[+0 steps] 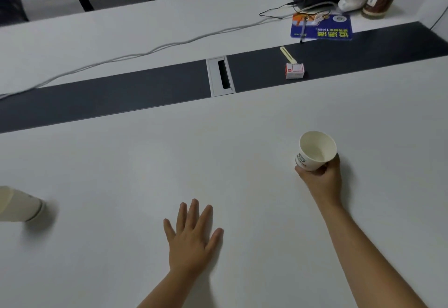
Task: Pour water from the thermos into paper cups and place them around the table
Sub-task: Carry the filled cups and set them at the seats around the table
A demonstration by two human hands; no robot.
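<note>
**Inspector:** Presently, the right hand [321, 178] grips a paper cup [315, 150] from below and behind, fingers curled round its lower wall. The cup is over the white worktop [218, 150], right of centre and short of the dark centre strip [121, 94]. I cannot tell whether its base touches the surface.

**Clerk:** And the left hand?

**Inspector:** The left hand [191, 239] lies flat on the worktop near the front edge, fingers straight and spread, holding nothing.

**Clerk:** Which step is this, in your judgement?

**Inspector:** Placing a cup, I judge. The thermos [19, 204], as I take the cream cylinder at the far left edge to be, is well apart from both hands and untouched.

**Clerk:** Orientation of the cup?

**Inspector:** Its long axis stands near upright, leaning away from the person, mouth up and toward the camera. The printed logo faces left. Some faint sheen shows inside, but I cannot confirm water.

**Clerk:** What does the next move call for?

**Inspector:** Level the cup, seat its base flat, then release the fingers without dragging the thin wall. A squeeze or tilt could spill the contents.
</note>
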